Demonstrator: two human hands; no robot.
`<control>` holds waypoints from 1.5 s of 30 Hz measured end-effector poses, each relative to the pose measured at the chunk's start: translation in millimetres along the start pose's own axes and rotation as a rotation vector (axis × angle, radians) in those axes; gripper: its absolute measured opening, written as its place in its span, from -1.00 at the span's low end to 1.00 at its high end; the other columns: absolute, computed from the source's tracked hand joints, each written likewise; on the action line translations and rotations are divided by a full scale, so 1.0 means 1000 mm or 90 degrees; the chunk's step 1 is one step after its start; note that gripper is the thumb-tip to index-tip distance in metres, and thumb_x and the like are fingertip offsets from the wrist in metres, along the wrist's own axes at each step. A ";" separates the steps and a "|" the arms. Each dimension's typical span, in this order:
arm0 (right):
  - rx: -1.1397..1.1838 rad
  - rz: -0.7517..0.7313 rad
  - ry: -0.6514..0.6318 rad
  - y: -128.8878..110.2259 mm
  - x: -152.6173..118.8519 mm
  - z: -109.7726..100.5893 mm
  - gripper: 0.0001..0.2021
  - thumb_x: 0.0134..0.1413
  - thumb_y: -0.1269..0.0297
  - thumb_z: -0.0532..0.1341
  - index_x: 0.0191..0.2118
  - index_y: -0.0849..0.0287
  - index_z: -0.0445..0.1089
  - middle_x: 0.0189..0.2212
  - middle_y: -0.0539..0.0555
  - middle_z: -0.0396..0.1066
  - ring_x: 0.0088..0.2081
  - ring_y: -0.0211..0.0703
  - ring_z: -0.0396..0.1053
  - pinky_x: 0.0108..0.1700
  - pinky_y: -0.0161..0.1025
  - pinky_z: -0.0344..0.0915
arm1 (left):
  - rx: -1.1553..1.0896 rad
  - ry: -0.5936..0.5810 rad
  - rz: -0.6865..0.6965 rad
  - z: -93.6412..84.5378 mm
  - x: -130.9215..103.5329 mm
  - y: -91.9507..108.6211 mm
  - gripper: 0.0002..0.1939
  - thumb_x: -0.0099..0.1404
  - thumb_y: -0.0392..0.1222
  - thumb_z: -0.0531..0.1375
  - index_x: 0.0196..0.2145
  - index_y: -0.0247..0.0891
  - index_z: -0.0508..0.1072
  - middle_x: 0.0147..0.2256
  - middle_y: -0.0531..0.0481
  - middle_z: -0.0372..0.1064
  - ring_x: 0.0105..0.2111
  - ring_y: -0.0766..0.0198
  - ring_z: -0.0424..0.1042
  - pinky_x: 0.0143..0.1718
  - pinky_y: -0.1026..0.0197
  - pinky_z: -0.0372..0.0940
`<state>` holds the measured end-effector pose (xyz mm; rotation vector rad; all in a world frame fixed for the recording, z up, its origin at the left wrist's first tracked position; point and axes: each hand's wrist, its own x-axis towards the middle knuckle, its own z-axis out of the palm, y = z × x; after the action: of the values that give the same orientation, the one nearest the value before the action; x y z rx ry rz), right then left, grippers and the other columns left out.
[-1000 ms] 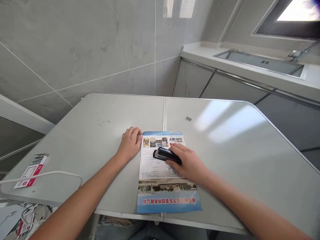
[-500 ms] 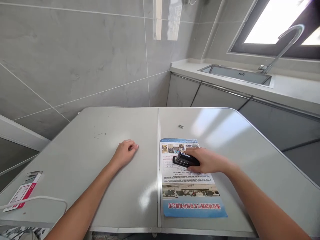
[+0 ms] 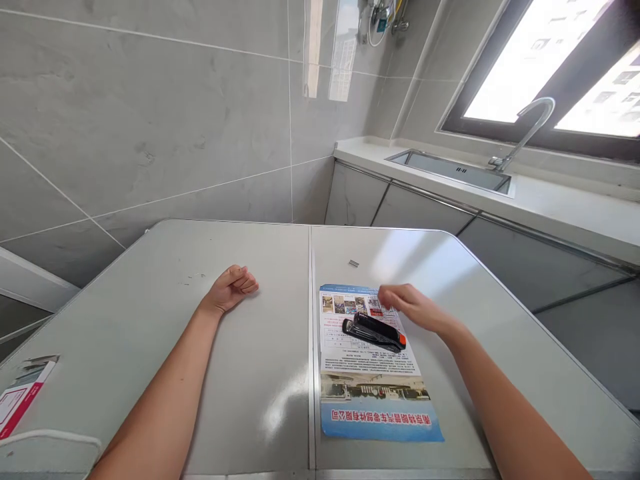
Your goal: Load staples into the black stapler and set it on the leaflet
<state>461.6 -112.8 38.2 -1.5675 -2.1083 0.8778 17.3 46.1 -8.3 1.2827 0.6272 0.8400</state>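
A black stapler with an orange-red spot at its rear end lies on a printed leaflet. The leaflet has a blue border, small photos and red characters that face away from me. Just beyond the stapler's right part is my right hand, apart from it, with fingers bent inward and nothing visible in them. My left hand rests as a loose fist on the left half of the table, away from the paper. Past the leaflet lies a short strip of staples.
The light grey folding table has a seam down its middle. Tiny dark bits lie beyond my left hand. At the left edge are a red-and-white card and a white cable. A counter with a sink stands at back right.
My right hand has let go of the stapler and moved slightly up and away from it. The left hand has shifted left and closed further. The camera view has tilted a little.
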 end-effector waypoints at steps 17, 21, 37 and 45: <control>-0.257 0.061 0.127 0.026 0.117 -0.004 -0.88 0.15 0.34 0.30 -0.20 0.19 0.56 -0.21 0.14 0.57 -0.29 -0.16 0.49 -0.14 -0.25 0.37 | -0.135 0.018 0.064 0.000 -0.001 0.003 -0.23 0.28 0.22 0.21 -0.60 -0.19 -0.31 -0.60 0.19 -0.50 -0.61 0.40 -0.34 -0.53 0.19 -0.13; -0.284 0.039 0.112 0.017 0.134 -0.002 -0.90 0.08 0.38 0.27 -0.41 0.18 0.54 -0.35 0.11 0.58 -0.36 -0.13 0.47 -0.16 -0.19 0.35 | -0.227 0.138 0.142 -0.012 -0.003 0.004 -0.28 0.38 0.26 0.02 -0.63 -0.18 -0.33 -0.62 0.18 -0.56 -0.64 0.38 -0.37 -0.56 0.19 -0.10; -0.255 -0.166 0.047 -0.170 0.317 0.127 -0.92 0.26 0.33 0.32 -0.22 0.24 0.48 -0.23 0.03 0.55 -0.16 -0.17 0.45 -0.10 -0.21 0.40 | -0.097 -0.204 -0.058 0.024 -0.001 -0.005 -0.24 0.13 0.20 0.33 -0.67 -0.16 -0.21 -0.63 0.20 -0.36 -0.58 0.41 -0.29 -0.49 0.18 -0.17; -0.254 -0.178 0.036 -0.172 0.318 0.129 -0.83 0.27 0.23 0.35 -0.27 0.23 0.49 -0.29 0.00 0.51 -0.21 -0.21 0.42 -0.15 -0.27 0.35 | -0.024 -0.342 -0.118 0.041 0.001 -0.003 -0.33 0.22 0.11 0.34 -0.69 -0.17 -0.04 -0.62 0.17 -0.21 -0.57 0.38 -0.20 -0.47 0.15 -0.21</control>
<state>158.4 122.6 35.6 -1.3954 -2.4911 0.3272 50.8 23.5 -3.3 1.3212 0.2897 0.3268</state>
